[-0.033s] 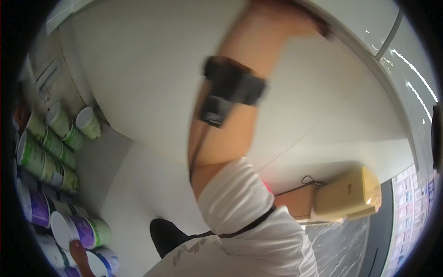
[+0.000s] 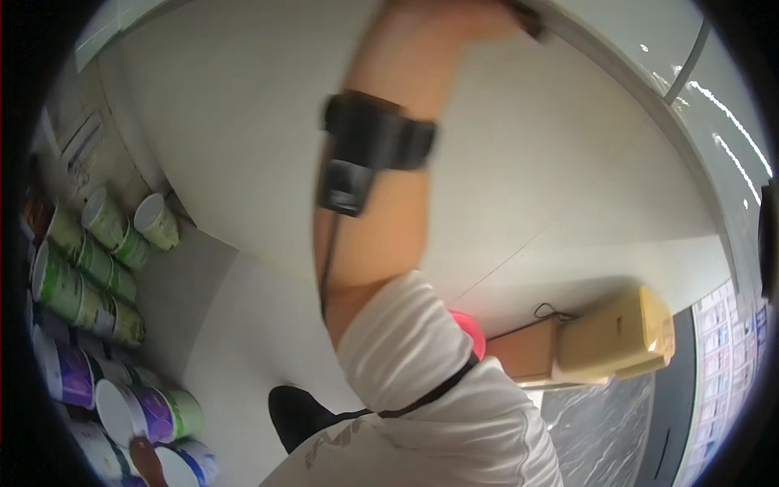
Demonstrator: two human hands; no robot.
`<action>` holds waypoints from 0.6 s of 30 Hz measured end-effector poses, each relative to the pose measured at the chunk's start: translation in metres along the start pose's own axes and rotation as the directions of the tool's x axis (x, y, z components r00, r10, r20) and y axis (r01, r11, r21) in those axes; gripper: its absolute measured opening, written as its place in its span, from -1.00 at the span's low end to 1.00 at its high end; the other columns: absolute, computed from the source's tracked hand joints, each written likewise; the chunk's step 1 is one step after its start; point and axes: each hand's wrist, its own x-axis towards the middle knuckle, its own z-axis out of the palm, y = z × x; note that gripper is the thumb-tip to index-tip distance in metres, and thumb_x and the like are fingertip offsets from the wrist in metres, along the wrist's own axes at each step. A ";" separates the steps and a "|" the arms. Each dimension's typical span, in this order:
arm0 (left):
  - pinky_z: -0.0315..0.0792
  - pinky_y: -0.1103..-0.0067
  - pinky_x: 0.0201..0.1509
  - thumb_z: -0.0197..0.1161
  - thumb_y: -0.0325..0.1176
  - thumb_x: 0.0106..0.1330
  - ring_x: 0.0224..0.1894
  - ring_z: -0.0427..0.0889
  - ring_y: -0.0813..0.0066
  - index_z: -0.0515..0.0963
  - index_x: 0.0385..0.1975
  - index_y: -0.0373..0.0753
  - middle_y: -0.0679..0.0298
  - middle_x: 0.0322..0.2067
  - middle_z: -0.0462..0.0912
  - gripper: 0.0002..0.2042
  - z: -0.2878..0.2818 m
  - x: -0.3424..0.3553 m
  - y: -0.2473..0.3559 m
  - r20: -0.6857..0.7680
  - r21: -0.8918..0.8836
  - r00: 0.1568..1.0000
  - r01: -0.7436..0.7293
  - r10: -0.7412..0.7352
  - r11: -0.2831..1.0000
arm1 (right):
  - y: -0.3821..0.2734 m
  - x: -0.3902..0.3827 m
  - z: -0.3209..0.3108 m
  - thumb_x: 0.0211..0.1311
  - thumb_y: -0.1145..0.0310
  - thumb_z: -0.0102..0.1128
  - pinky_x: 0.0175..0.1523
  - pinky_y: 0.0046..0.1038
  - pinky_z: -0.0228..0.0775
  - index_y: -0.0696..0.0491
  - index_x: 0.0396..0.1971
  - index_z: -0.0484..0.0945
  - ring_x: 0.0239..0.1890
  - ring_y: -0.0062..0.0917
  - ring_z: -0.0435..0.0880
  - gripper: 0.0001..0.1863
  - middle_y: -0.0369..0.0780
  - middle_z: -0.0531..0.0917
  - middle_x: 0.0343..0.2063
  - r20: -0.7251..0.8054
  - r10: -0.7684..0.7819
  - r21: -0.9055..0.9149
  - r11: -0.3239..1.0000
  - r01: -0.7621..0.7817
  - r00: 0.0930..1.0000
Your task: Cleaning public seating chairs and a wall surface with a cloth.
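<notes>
My right arm reaches up through the middle of the view, with a black strapped-on device on the forearm. At the top edge, my right hand [image 2: 485, 18] is partly cut off and smeared by motion. It is closed on a small dark thing [image 2: 531, 19] whose kind I cannot make out, close to the rim of a large white panel [image 2: 268, 122]. At the lower left, part of my left hand [image 2: 146, 461] shows beside a white-lidded bucket [image 2: 118, 412] in a stack; its other fingers are hidden.
Green-labelled buckets [image 2: 61, 280] are stacked along the left side. A yellow bin [image 2: 608, 337], a pink round item [image 2: 471, 331] and a dark cable [image 2: 519, 331] are at the lower right. My black shoe [image 2: 296, 414] stands on the pale floor [image 2: 235, 357].
My right hand and forearm have swept left along the panel's rim, carrying the dark thing. More of the pink round item shows. My left hand stays by the bucket.
</notes>
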 end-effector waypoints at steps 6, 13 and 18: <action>0.52 0.21 0.05 0.11 -0.22 0.40 -0.07 0.64 0.00 0.62 -0.13 -0.26 0.01 -0.13 0.68 -0.72 -0.045 -0.025 -0.043 -0.025 0.108 0.997 0.078 -0.075 0.991 | -0.044 -0.062 0.070 0.36 -0.21 -0.10 0.27 0.03 0.29 0.11 0.05 0.52 0.18 -0.12 0.47 -0.35 -0.07 0.61 0.03 0.150 0.127 0.159 0.976 -0.150 0.981; 0.53 0.25 -0.05 0.11 -0.25 0.36 -0.16 0.65 0.04 0.64 -0.20 -0.24 0.05 -0.24 0.70 -0.76 -0.064 0.026 0.020 -0.178 0.104 0.957 -0.212 0.228 0.972 | -0.001 -0.034 -0.009 0.35 -0.21 -0.07 0.27 0.02 0.29 0.10 0.09 0.49 0.18 -0.12 0.46 -0.34 -0.08 0.59 0.05 0.194 0.343 0.562 0.729 -0.391 0.919; 0.54 0.28 -0.12 0.12 -0.27 0.32 -0.23 0.66 0.07 0.66 -0.25 -0.22 0.08 -0.32 0.71 -0.77 -0.051 0.044 0.101 -0.246 0.135 0.850 -0.447 0.467 0.884 | 0.103 0.052 -0.173 0.34 -0.21 -0.05 0.28 0.01 0.29 0.10 0.12 0.48 0.19 -0.12 0.46 -0.33 -0.08 0.58 0.07 0.070 0.409 0.841 0.466 -0.275 0.910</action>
